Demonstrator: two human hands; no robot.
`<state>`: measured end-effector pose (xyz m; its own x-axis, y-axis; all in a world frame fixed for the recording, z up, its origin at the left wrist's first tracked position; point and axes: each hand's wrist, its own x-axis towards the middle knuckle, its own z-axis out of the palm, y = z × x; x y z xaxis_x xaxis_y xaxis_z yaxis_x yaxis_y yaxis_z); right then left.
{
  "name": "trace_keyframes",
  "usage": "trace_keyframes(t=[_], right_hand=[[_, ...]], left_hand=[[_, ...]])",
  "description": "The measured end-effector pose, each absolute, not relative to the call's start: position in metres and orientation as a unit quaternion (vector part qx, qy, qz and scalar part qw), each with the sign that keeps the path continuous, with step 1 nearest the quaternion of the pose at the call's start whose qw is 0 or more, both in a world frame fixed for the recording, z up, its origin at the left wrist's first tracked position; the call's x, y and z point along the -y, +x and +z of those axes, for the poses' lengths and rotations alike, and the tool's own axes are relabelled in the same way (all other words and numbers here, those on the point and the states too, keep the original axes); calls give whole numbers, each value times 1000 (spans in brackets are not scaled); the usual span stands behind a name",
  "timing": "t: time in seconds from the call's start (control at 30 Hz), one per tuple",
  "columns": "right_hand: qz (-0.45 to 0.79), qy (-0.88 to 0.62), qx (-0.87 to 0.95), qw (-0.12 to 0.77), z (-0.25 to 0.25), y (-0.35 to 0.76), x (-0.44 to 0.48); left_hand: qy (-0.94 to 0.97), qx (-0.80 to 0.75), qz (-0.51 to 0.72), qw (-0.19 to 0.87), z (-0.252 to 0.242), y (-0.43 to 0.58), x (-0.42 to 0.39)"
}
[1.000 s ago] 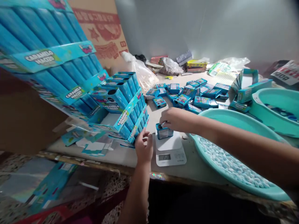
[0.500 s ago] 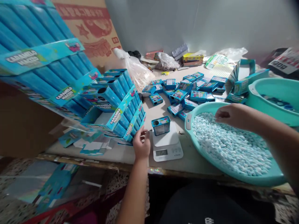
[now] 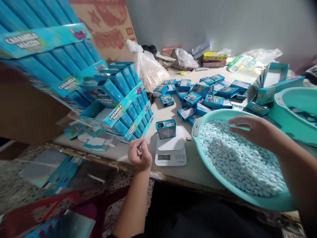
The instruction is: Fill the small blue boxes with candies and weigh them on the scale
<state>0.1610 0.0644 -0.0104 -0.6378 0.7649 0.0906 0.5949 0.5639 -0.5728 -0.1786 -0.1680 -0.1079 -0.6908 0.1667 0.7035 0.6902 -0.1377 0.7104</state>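
Observation:
My left hand (image 3: pixel 140 154) is beside a white digital scale (image 3: pixel 170 159), apart from it, its fingers curled in with nothing visible in them. On the scale stands a small blue candy box (image 3: pixel 166 129) with a round dark hole in its top. The scale's display is lit. Over a turquoise tub (image 3: pixel 196 127) hangs my right hand (image 3: pixel 247 127), thumb and fingers apart, holding nothing I can see. Pale blue and white candies (image 3: pixel 237 162) fill that tub. To the left of my left hand, blue display trays (image 3: pixel 119 114) packed with upright boxes are stacked up.
Several blue boxes (image 3: pixel 192 98) lie loose behind the scale. A second turquoise tub (image 3: pixel 284 114) and an open display tray (image 3: pixel 264 96) are at the right. A knotted clear bag (image 3: pixel 151 71) and a large carton (image 3: pixel 106 24) stand at the back left.
My left hand has moved slightly left and curled its fingers. The right hand's fingers have spread from a closed pose. The box remains on the scale; the camera has shifted a little.

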Motion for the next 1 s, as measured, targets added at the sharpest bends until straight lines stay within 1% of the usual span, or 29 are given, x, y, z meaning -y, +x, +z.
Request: trace_keyframes(t=[0.07, 0.13, 0.27, 0.4, 0.5, 0.6, 0.67, 0.73, 0.8, 0.83, 0.9, 1.0], right_hand=[[253, -365, 879, 175, -13, 160, -63], [249, -343, 895, 136, -14, 156, -58], [303, -279, 910, 54, -10, 137, -33], [265, -215, 940, 10, -5, 116, -9], [262, -238, 935, -35, -2, 112, -6], [276, -287, 915, -60, 3, 118, -10], [269, -293, 916, -44, 8, 124, -15], [249, -301, 920, -12, 11, 128, -19], [237, -323, 916, 23, 13, 132, -23], [233, -336, 912, 40, 13, 133, -24], [228, -346, 907, 73, 14, 135, -26], [226, -326, 912, 102, 15, 135, -25]], left_hand=[[-343, 630, -666, 208, -107, -175, 171], [-339, 636, -659, 216, -107, -175, 171], [-328, 658, -643, 214, -111, -184, 165], [-344, 670, -620, 219, -115, -188, 166], [-394, 662, -598, 220, -103, -171, 170], [-512, 621, -557, 204, -69, -134, 166], [-640, 589, -477, 126, -40, -102, 153], [-753, 575, -319, 26, -14, -72, 136], [-793, 584, -167, -43, 4, -48, 117], [-793, 595, -112, -65, 10, -39, 109], [-782, 615, -48, -93, 14, -27, 98], [-770, 631, -31, -87, 10, -18, 94]])
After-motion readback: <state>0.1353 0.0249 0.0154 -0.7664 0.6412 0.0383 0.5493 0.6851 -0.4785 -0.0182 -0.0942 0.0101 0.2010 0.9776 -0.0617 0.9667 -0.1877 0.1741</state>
